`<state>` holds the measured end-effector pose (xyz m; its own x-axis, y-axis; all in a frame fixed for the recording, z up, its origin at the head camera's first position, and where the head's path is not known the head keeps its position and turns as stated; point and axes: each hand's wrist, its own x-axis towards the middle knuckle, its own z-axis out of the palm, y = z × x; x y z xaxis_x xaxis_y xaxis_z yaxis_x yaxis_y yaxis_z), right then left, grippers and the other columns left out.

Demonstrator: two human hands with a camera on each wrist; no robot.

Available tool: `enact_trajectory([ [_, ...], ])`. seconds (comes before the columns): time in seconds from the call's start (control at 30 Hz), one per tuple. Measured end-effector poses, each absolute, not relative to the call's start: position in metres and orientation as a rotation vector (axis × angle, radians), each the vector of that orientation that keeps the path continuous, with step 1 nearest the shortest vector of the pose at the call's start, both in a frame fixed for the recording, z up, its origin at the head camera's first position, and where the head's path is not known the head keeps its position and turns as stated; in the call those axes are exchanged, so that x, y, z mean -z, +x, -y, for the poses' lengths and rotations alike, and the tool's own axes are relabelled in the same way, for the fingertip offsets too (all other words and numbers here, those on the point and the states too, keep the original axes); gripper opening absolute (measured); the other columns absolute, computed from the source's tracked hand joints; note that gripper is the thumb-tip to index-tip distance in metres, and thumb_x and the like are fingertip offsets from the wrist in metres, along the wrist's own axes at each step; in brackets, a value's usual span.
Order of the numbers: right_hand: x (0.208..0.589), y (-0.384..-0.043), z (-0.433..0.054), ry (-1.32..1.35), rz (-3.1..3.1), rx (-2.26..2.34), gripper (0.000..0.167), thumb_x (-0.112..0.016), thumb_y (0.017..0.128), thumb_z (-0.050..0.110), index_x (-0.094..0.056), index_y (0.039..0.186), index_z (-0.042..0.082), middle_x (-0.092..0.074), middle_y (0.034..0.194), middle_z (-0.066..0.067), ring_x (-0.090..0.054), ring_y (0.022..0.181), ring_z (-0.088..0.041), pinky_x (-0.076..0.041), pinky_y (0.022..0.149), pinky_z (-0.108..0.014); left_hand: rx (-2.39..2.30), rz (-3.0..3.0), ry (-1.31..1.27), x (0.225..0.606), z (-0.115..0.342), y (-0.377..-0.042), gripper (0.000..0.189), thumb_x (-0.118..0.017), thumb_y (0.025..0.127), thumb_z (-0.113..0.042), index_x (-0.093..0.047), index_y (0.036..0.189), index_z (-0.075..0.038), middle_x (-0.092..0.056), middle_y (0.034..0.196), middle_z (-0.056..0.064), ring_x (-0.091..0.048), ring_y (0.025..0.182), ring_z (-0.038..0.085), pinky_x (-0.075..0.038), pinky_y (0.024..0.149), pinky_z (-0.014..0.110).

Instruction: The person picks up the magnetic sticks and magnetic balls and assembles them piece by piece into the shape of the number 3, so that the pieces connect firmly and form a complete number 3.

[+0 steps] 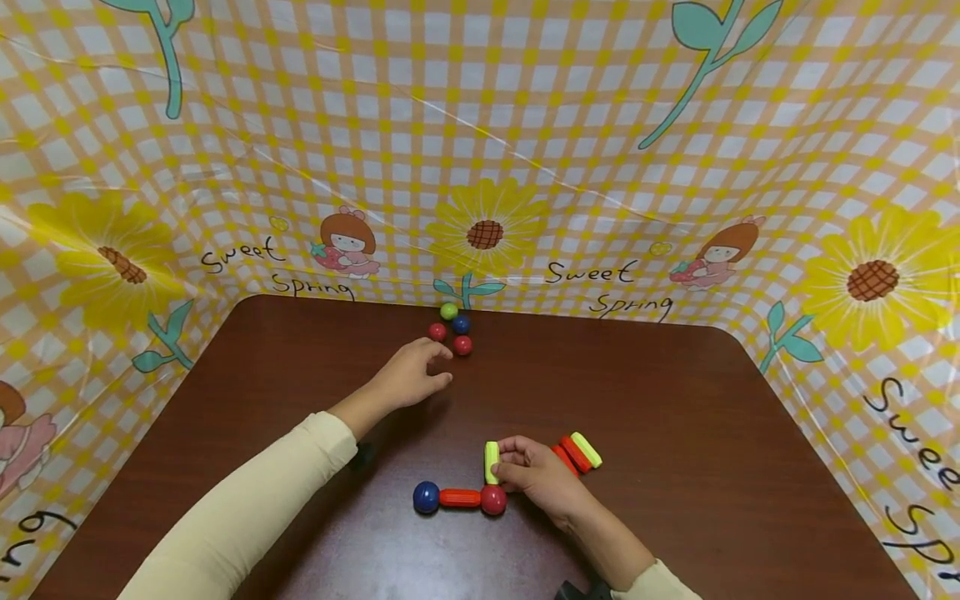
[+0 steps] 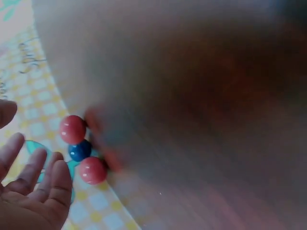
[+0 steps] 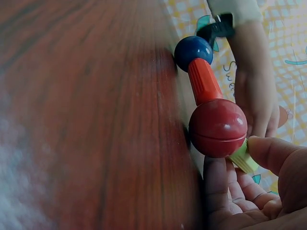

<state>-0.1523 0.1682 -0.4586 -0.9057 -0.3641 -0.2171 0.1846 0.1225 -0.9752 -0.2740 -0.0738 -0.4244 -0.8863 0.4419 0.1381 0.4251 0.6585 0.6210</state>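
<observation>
Toward the back of the table my left hand [image 1: 411, 373] reaches with fingers spread and nothing in them. Just beyond its fingertips lie two red balls [image 1: 462, 345], a blue ball [image 1: 461, 325] and a green ball [image 1: 448, 311]; the left wrist view shows the blue ball [image 2: 79, 150] between the red ones. My right hand [image 1: 536, 475] pinches a yellow-green rod [image 1: 491, 461] between thumb and fingers. The rod's near end meets a dark red ball [image 1: 492, 500]. From that ball a red-orange rod [image 1: 460, 498] runs left to a dark blue ball [image 1: 427, 497].
Right of my right hand lie red rods [image 1: 575, 454] and another yellow-green rod [image 1: 587, 450], side by side. A checked cloth [image 1: 487, 108] with sunflowers rises behind and beside the brown table [image 1: 637, 383].
</observation>
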Motion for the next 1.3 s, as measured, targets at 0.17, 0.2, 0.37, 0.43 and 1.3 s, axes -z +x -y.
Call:
enact_trajectory([
  [0.17,0.458,-0.152,-0.167,-0.173,-2.009,1.827,0.036,-0.063,0.093,0.004,-0.05,0.122,-0.013,-0.062,0.094,-0.007,-0.06,0.084,-0.015,-0.054,0.073,-0.027,-1.093,-2.808,0.725,0.424,0.063,-0.295,0.035,-0.07,0.093,-0.015,-0.062,0.126,-0.004,-0.058,0.128,0.013,-0.057,0.116,0.033,-0.047,0.096,0.045],
  [0.2,0.458,-0.152,-0.167,-0.174,-2.009,1.826,0.036,-0.063,0.093,0.004,-0.05,0.123,-0.013,-0.062,0.094,-0.007,-0.06,0.084,-0.016,-0.054,0.073,-0.027,-1.091,-2.804,0.724,0.424,0.061,-0.299,0.035,-0.07,0.093,-0.015,-0.062,0.126,-0.004,-0.058,0.128,0.013,-0.057,0.115,0.032,-0.047,0.095,0.044],
  [0.37,0.458,-0.152,-0.167,-0.168,-2.013,1.816,0.036,-0.064,0.093,0.004,-0.051,0.122,-0.012,-0.063,0.095,-0.008,-0.061,0.084,-0.015,-0.054,0.073,-0.027,-1.005,-2.818,0.728,0.428,0.05,-0.314,0.037,-0.072,0.092,-0.013,-0.062,0.127,-0.006,-0.059,0.123,0.01,-0.057,0.11,0.027,-0.046,0.093,0.04],
  [0.43,0.458,-0.153,-0.167,-0.163,-2.012,1.815,0.036,-0.065,0.092,0.004,-0.051,0.122,-0.013,-0.063,0.095,-0.008,-0.061,0.084,-0.016,-0.054,0.074,-0.027,-0.963,-2.845,0.719,0.43,0.046,-0.319,0.04,-0.072,0.091,-0.013,-0.061,0.129,-0.005,-0.059,0.123,0.01,-0.057,0.11,0.026,-0.047,0.093,0.039],
  [1.3,0.455,-0.152,-0.169,-0.134,-2.016,1.809,0.036,-0.064,0.093,0.005,-0.052,0.122,-0.012,-0.062,0.095,-0.009,-0.061,0.083,-0.015,-0.054,0.074,-0.027,-0.943,-2.804,0.785,0.446,0.02,-0.323,0.028,-0.073,0.091,-0.013,-0.067,0.118,-0.005,-0.064,0.117,0.009,-0.058,0.112,0.023,-0.045,0.099,0.036],
])
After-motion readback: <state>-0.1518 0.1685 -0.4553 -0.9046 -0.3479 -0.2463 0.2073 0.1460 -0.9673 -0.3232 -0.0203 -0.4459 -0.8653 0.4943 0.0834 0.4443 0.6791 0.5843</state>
